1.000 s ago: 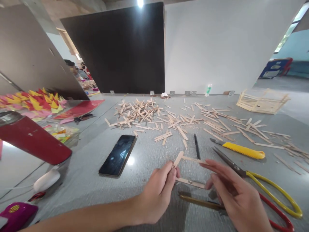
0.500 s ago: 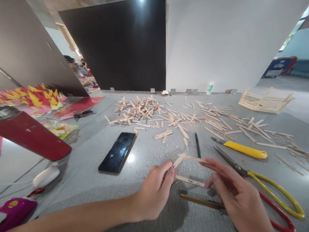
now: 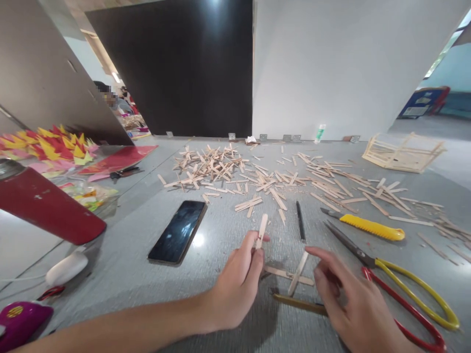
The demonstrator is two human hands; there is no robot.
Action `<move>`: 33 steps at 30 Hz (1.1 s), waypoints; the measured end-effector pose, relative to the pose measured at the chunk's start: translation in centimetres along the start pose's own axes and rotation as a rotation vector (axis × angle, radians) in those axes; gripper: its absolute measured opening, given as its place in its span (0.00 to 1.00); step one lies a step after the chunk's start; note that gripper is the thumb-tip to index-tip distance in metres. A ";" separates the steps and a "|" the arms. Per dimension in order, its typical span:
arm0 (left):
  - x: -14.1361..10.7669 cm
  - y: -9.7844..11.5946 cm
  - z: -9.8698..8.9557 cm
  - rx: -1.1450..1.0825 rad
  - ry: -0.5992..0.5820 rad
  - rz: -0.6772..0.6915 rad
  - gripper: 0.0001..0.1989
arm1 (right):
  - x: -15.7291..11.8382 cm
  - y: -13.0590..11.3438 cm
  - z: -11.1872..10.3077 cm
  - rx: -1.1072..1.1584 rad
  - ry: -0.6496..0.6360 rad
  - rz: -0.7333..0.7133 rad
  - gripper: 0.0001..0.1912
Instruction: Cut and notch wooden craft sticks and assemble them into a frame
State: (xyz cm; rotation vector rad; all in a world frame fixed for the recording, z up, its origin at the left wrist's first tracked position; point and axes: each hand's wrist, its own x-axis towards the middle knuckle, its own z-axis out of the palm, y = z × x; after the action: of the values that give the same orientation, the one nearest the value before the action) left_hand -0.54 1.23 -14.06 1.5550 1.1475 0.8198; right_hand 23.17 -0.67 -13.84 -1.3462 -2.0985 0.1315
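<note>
My left hand (image 3: 239, 282) is closed, with a wooden craft stick (image 3: 263, 226) pinched between thumb and fingers and pointing up. My right hand (image 3: 349, 289) has its index finger stretched out and the other fingers curled, with a gap before the thumb. Its index fingertip is at the upper end of a slanting craft stick (image 3: 299, 270). That stick crosses a level craft stick (image 3: 281, 272) running between the hands; whether the left hand also holds the level one I cannot tell. Below them lies a brownish, narrow strip (image 3: 300, 303), partly hidden by my right hand.
Loose craft sticks (image 3: 211, 169) lie scattered across the table. A pen (image 3: 300, 220), a yellow cutter knife (image 3: 371, 227) and scissors (image 3: 375, 262) are on the right. A phone (image 3: 178, 231) and a red flask (image 3: 55, 206) lie left. A stick frame (image 3: 405, 152) stands far right.
The stick in my left hand has turned more upright. The stick that spanned to my right hand has come away from it and now slants down across the level stick. My right-hand fingers have curled more.
</note>
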 end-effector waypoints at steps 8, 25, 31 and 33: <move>0.2 0.3 0.1 -0.013 -0.180 0.109 0.16 | 1.3 -0.8 -2.1 -0.147 0.107 -0.312 0.09; -0.4 0.5 0.2 0.486 -0.326 0.391 0.28 | 1.2 -2.5 1.0 0.046 0.164 -0.332 0.04; -0.5 0.5 0.3 0.535 -0.325 0.419 0.30 | 0.8 -2.5 1.0 -0.003 0.192 -0.347 0.06; -0.5 0.3 0.4 0.552 -0.329 0.423 0.30 | 0.5 -2.2 1.2 -0.010 0.179 -0.364 0.07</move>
State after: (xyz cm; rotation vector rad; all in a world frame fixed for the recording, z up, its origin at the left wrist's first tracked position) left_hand -0.26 0.60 -13.85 2.3466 0.8471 0.4953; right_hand 20.66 -0.93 -13.67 -0.9231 -2.1506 -0.1470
